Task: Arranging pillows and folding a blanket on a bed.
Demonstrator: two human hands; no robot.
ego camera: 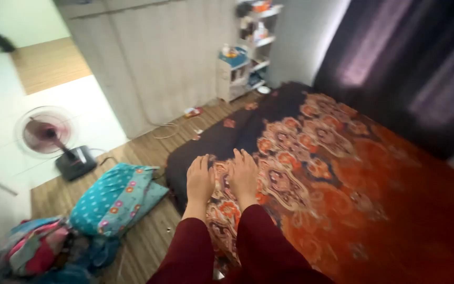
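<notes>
Where the maroon sleeves end, both hands lie flat, fingers spread, gripping nothing: left hand [199, 181] and right hand [244, 174] side by side, pressing the patterned bedsheet [311, 168] near the mattress's corner. Left of them on the wood floor [143, 152]: a teal pillow [116, 200], heaped clothes [38, 247]. Farther off, a standing fan [48, 134], then a white shelf unit [243, 63].

L hand [199, 181], R hand [244, 176] flat, palms down.

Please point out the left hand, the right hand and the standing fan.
left hand [199, 181], head view, on the back of the hand.
right hand [244, 176], head view, on the back of the hand.
standing fan [44, 132], head view, on the round grille.
</notes>
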